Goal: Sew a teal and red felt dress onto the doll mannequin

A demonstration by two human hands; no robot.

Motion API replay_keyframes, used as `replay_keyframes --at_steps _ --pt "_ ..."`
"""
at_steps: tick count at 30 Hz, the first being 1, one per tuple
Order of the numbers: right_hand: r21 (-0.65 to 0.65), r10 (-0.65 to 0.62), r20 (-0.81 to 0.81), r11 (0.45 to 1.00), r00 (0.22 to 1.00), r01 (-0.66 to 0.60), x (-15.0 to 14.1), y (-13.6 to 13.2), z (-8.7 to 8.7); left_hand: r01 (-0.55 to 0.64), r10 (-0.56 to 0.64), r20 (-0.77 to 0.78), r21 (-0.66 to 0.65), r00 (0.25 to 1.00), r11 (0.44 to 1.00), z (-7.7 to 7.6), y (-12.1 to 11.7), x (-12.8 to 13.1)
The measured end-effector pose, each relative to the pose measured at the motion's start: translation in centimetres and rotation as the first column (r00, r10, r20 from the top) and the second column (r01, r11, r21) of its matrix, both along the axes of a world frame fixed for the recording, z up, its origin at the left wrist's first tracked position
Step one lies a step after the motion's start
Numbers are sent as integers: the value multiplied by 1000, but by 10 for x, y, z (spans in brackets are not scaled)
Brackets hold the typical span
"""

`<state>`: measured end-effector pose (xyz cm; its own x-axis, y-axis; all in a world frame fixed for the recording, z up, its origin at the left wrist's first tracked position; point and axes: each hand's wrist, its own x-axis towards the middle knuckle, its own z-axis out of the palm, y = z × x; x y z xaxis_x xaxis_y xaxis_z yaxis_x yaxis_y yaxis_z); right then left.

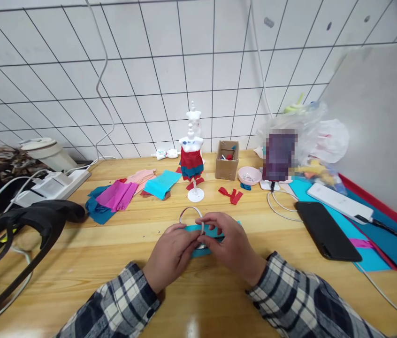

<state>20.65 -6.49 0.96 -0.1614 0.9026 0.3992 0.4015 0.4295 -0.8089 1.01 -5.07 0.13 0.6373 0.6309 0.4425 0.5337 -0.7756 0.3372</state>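
Seeing checked sleeves (117,300) closest to the lens, reaching over a big wooden worktop (114,249). Bringing left hand (175,251) and right hand (233,244) together mid-worktop, with a black phone (327,230) lying off right and a dress form (191,146) in a red-and-blue outfit (190,165) standing just beyond. Resting both hands on turquoise cloth (202,252), with a thin pale strip (192,207) arching up from there, on the near side of the dress form. Bunching left fingers together low by the strip, curling right thumb and forefinger around it; not managing to tell about actual clamping on either hand. Suggesting, imo, keeping the cloth flat and guiding the strip in small bits, no twisting. Checking for brands: reading nothing on the phone, not making out the blue marks (187,142) on the dress form.
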Motion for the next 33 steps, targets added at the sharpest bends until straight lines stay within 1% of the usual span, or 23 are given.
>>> replay_keyframes --at_steps 4,10,12,14,16,20,22,27,30,33 --pt "-24 34 10 999 999 -33 2 2 1 6 -2 -78 42 997 999 -2 1 -2" --pt "-66 44 7 997 999 -43 5 4 -1 4 3 -104 72 995 997 -1 2 0" --pt "-87 35 3 996 999 -35 5 4 -3 -7 16 -107 85 994 996 -1 2 0" --pt "-91 -2 0 996 1000 2 5 4 -6 -23 33 -105 99 994 995 -1 2 -1" --pt "-55 -35 -1 998 999 35 5 5 -7 -37 49 -112 107 992 994 -1 2 -2" --pt "101 -55 15 993 998 53 6 7 -6 -70 85 -111 129 990 989 0 1 -1" --pt "149 -79 21 986 997 75 7 7 -4 -84 99 -103 140 990 986 2 0 0" --pt "165 -115 85 981 990 100 16 8 2 -109 124 -143 109 982 988 8 2 -4" --pt "154 -170 92 976 981 155 24 12 3 -113 125 -119 103 985 988 11 6 -10" --pt "143 -187 96 975 978 173 30 15 2 -137 150 -105 122 983 983 13 7 -14"
